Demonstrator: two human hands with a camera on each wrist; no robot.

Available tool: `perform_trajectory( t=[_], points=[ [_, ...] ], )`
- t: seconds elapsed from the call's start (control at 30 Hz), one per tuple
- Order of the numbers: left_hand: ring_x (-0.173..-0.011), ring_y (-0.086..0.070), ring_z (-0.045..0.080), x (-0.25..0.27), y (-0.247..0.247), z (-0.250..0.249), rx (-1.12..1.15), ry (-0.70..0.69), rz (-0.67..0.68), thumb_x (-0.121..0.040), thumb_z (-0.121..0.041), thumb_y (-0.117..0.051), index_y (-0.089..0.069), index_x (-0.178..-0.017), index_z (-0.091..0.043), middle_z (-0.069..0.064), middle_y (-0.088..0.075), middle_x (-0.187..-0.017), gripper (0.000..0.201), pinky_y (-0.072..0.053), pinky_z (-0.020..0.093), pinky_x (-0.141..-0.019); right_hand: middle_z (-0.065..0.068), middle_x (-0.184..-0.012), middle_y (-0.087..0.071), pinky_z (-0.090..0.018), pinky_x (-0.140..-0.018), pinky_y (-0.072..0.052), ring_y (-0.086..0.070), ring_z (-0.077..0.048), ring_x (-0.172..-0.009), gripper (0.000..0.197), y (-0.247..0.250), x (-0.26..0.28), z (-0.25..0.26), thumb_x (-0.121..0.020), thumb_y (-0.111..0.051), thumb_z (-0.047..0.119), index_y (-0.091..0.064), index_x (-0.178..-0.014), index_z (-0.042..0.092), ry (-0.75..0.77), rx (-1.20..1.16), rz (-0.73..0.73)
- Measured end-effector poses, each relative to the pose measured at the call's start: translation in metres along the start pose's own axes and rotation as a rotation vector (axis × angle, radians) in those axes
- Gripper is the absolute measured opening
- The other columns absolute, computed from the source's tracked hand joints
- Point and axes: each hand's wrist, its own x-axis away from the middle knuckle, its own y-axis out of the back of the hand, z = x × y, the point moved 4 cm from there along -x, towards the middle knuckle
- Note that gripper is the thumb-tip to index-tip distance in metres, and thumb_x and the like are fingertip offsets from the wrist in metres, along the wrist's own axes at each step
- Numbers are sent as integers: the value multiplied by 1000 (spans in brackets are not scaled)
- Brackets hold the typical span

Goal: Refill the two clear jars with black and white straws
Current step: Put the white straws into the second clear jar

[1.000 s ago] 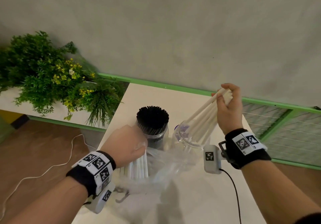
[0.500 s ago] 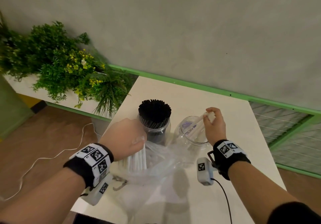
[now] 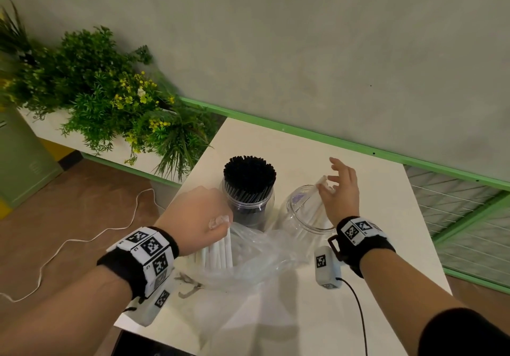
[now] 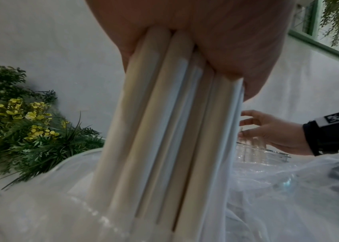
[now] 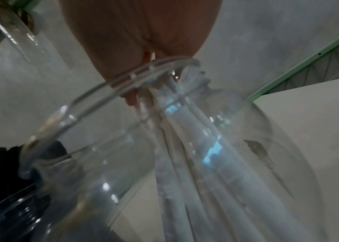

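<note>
White table point(image 3: 367, 190) against grey wall, plant point(image 3: 116, 101) at left. No readable writing; wristbands carry square codes. Left jar point(image 3: 249, 209) packed with black straws. Right jar point(image 3: 303, 217) holds few white straws point(image 3: 313, 203); right hand point(image 3: 340, 190) above, fingers spread, released. Left hand point(image 3: 194, 214) grasps white straw bundle point(image 4: 164, 139) standing in plastic bag point(image 3: 256, 256).

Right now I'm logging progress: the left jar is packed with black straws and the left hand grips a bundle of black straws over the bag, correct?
Not quite: the left hand grips white straws, as the left wrist view shows. The left jar does hold black straws.
</note>
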Motion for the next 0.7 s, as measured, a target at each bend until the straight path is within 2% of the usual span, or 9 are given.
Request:
perform_trajectory(
  t=[0.1,0.17,0.2,0.3,0.4,0.47,0.53,0.6,0.7],
  points=[
    [-81,-49,13,0,0,-1,-2,3,-9,-80,-47,-41,-65,-86,-37,-12,-58,-97,27,-37,28,-69,-3,-131,-46,-20,-82,-45,-54,-17,-107,48,2,-1,1,-90,-55,2,-49,-134,22,98,109,-16],
    [-81,-50,14,0,1,-1,-6,7,-13,-80,-46,-40,-65,-85,-37,-12,-58,-96,27,-38,28,-69,-3,-131,-49,-33,-90,-47,-52,-22,-113,38,-3,-1,-1,-95,-52,11,-54,-131,23,174,249,86],
    [-82,-51,14,-1,1,-2,-9,8,-10,-80,-47,-40,-65,-86,-37,-11,-58,-96,28,-38,28,-70,-3,-129,-52,-34,-90,-46,-51,-24,-113,33,-6,0,-4,-96,-53,17,-57,-128,23,202,323,149],
    [-85,-50,13,-2,1,-2,-17,16,13,-81,-49,-37,-65,-89,-37,-12,-57,-97,31,-41,30,-72,-5,-110,-60,-31,-85,-41,-52,-26,-103,25,-11,0,-12,-92,-62,29,-67,-113,17,229,417,236],
    [-85,-49,13,-2,1,-2,-25,21,12,-81,-49,-37,-65,-91,-37,-12,-56,-99,32,-40,29,-72,-7,-95,-61,-33,-83,-42,-52,-29,-93,18,-8,-3,-14,-85,-71,22,-70,-99,10,240,344,155],
    [-85,-49,13,-2,0,-2,-19,22,7,-81,-48,-39,-65,-90,-37,-12,-56,-99,30,-40,29,-72,-8,-91,-60,-26,-82,-36,-52,-30,-90,14,-6,-6,-8,-82,-74,15,-70,-93,8,271,298,71],
    [-85,-50,13,-2,0,-2,-15,22,0,-81,-47,-40,-65,-90,-37,-12,-56,-99,28,-41,29,-72,-10,-90,-59,-19,-81,-29,-50,-30,-89,13,-3,-13,3,-80,-75,11,-70,-90,7,326,272,7],
    [-86,-49,13,-1,0,-2,-14,24,-2,-81,-47,-40,-65,-89,-37,-12,-56,-99,28,-41,30,-71,-10,-90,-58,-19,-82,-28,-48,-29,-88,14,-1,-19,12,-80,-76,11,-69,-91,7,395,288,-11],
    [-86,-49,12,-1,0,-3,-12,27,-6,-81,-46,-40,-64,-88,-37,-12,-56,-99,27,-41,30,-70,-8,-92,-57,-22,-82,-33,-48,-26,-89,20,-5,-21,11,-80,-75,14,-68,-98,8,433,335,74]
  ],
)
